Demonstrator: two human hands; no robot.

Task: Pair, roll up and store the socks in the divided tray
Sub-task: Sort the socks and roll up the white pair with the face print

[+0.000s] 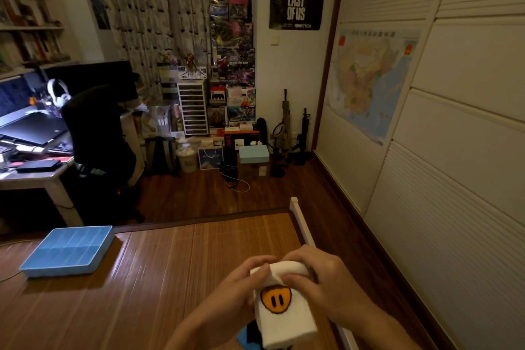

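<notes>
Both hands, left (244,278) and right (318,278), pinched the rolled top of the white socks (284,318) near the bed's right edge, apparently securing the roll; divided tray (68,250) waited at the left edge.

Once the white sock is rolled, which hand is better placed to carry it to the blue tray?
Probably the left hand. The blue divided tray lies far to the left on the wooden surface, on that hand's side. The right hand would have to cross the body. Both hands now hold the white sock.
</notes>
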